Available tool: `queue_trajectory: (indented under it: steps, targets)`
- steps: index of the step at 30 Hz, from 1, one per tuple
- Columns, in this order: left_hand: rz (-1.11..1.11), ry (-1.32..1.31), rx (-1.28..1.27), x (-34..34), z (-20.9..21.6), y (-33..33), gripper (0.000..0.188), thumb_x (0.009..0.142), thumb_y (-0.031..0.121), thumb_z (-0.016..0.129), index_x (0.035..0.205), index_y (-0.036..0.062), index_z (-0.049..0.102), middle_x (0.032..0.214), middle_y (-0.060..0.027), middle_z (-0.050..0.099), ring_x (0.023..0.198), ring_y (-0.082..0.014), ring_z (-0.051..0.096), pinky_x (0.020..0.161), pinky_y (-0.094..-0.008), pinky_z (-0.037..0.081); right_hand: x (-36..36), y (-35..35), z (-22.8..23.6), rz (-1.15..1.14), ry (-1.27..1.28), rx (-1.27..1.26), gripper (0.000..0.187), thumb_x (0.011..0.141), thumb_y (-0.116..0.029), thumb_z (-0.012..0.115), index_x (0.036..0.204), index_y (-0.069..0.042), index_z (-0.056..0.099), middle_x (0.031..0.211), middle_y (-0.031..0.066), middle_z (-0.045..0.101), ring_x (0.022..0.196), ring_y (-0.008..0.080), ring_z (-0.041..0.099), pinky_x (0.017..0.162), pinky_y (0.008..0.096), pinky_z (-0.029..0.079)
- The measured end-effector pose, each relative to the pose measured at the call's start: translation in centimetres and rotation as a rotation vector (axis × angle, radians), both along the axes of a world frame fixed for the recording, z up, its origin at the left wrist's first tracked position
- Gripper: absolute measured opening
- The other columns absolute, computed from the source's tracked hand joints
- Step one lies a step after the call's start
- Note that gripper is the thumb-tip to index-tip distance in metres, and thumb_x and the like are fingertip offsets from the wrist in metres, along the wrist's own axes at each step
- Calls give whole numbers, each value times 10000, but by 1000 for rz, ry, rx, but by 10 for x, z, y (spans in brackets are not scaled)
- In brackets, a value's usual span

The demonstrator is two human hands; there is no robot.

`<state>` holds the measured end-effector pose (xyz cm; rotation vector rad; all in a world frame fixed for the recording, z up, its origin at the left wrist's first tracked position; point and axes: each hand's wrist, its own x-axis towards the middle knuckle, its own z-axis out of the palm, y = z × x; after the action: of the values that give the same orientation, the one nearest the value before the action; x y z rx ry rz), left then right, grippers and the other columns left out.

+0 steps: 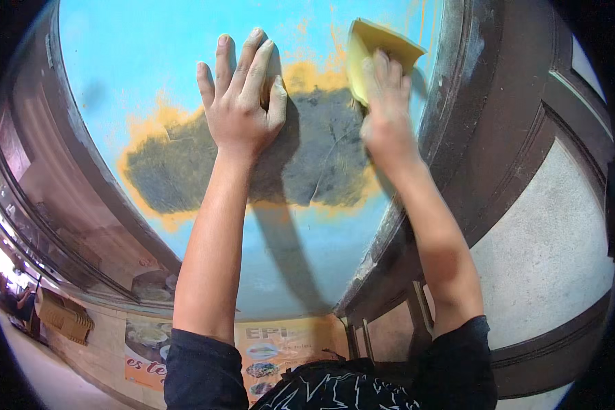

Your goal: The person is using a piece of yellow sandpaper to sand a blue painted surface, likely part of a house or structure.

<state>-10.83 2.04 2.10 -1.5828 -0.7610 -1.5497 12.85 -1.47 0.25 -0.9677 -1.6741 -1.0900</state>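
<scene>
A light blue wall panel carries a dark grey patch ringed by orange, scuffed-looking edges. My left hand lies against the panel at the patch's upper edge, its fingers spread and holding nothing. To its right, my right hand presses a folded yellow sheet of sandpaper to the panel, near the patch's upper right corner. The sheet's top corners stick out past my fingers. My right hand is slightly blurred, and its palm side is hidden.
Dark wooden framing runs along the panel's right side, with a pale wall beyond it. Glass in a dark frame is on the left. Low down are food posters and a brown slatted object; a person is at the far left.
</scene>
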Motion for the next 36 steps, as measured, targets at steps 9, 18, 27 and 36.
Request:
queue_trajectory:
  steps: [9, 18, 27, 36]
  targets:
    - [20, -1, -28, -4, 0, 1, 444, 941, 290, 620, 1374, 212, 670, 1531, 56, 573, 1533, -277, 376, 1259, -541, 146, -12, -4, 3, 31, -23, -7, 612, 858, 35, 561, 1466, 40, 488, 1542, 231, 463, 1408, 455, 442, 1152, 629, 354]
    - [11, 4, 0, 0, -5, 5, 489, 911, 208, 619, 1399, 195, 653, 1520, 8, 588, 1504, -334, 417, 1217, -603, 218, -25, 0, -23, 13, -27, -64, 588, 875, 22, 561, 1459, 56, 494, 1527, 230, 495, 1418, 451, 449, 1119, 614, 379]
    - [12, 4, -2, 0, -1, 2, 495, 908, 223, 617, 1402, 211, 652, 1524, 19, 584, 1509, -330, 411, 1220, -596, 224, 8, 6, 18, 26, -22, 55, 646, 826, 41, 560, 1469, 38, 498, 1543, 219, 478, 1413, 438, 441, 1144, 615, 343]
    - [27, 5, -11, 3, -4, -7, 485, 915, 220, 610, 1399, 200, 651, 1521, 10, 587, 1501, -343, 420, 1220, -587, 221, -26, -21, -18, 62, -150, -154, 539, 898, -63, 565, 1433, 1, 541, 1501, 184, 525, 1395, 372, 501, 1075, 542, 441]
